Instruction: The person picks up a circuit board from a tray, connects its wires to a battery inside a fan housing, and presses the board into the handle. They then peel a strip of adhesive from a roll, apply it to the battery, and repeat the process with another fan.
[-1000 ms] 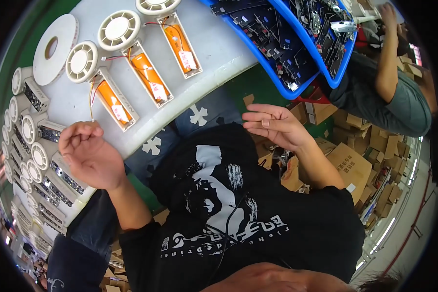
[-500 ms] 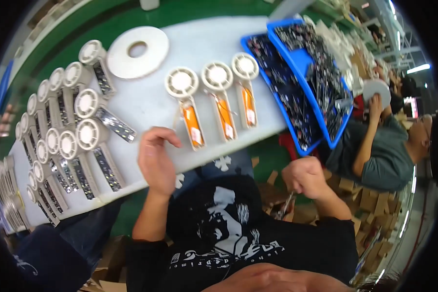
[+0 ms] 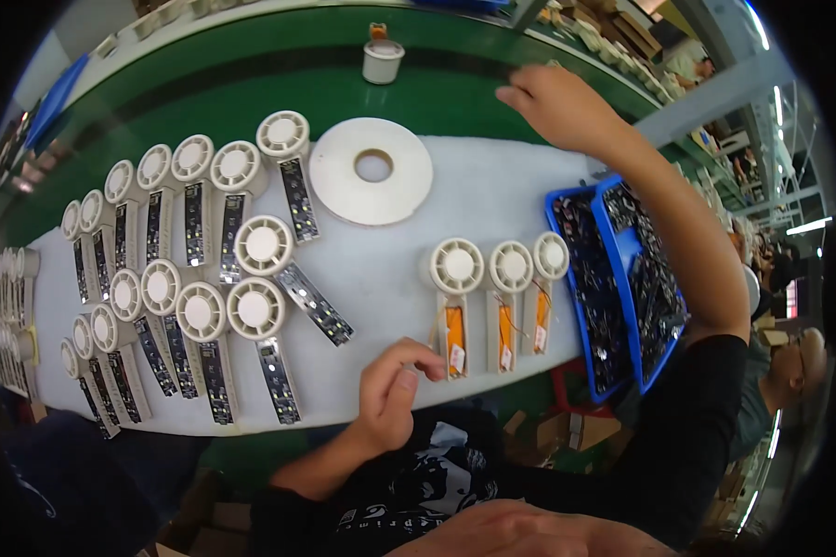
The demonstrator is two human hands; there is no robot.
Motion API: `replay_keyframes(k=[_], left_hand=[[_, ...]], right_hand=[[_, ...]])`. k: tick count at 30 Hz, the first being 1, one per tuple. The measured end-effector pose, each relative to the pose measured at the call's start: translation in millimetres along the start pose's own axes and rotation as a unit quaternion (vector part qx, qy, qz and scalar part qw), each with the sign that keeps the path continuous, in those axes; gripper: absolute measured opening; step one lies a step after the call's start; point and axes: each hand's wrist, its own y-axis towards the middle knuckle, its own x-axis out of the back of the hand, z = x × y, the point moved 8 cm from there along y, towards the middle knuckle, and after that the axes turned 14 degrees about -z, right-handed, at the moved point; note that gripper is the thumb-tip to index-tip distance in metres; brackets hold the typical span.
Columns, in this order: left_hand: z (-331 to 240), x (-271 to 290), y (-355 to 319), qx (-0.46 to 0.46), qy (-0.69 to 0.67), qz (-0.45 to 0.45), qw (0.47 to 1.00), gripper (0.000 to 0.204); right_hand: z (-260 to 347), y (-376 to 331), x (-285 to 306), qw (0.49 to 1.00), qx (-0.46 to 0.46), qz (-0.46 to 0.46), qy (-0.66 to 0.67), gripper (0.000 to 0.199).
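My left hand is at the table's near edge, fingers loosely curled with a gap to the thumb and nothing visible in them. Its fingertips are beside the leftmost of three white handheld fans, whose handles lie open with orange battery cells and thin wires inside. Far out at the right, my right hand is raised past the table's far edge. Its fingers are bent closed, and what they may hold is hidden. Two rows of white fans with dark circuit boards in their handles lie to the left.
A large white tape roll lies on the pale table. Two blue trays of dark parts overlap at the right, below my right arm. A white cup-like container stands beyond the table. Another person is at the far right.
My right hand has swung from beside my body, where it held a thin metal tool, to beyond the far edge. My left hand stays near the battery fans. The view has shifted.
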Motion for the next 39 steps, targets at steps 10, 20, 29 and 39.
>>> replay_keyframes(k=[10, 20, 29, 39], left_hand=[[-10.3, -1.2, -6.1, -0.057, 0.089, 0.061, 0.993, 0.019], [-12.9, -16.1, -2.3, -0.096, 0.129, 0.107, 0.981, 0.020], [-22.9, -31.2, -12.5, -0.195, 0.262, 0.113, 0.938, 0.024], [-23.1, -29.3, -18.4, -0.271, 0.238, 0.097, 0.928, 0.024]], right_hand=[[43.4, 158.1, -152.3, 0.993, -0.099, 0.068, 0.005, 0.056], [30.1, 80.6, -80.5, 0.980, 0.012, 0.189, -0.066, 0.056], [11.9, -33.5, -54.9, 0.953, -0.092, 0.281, 0.072, 0.065], [-286.7, 24.1, -147.7, 0.952, -0.211, 0.211, -0.074, 0.074]])
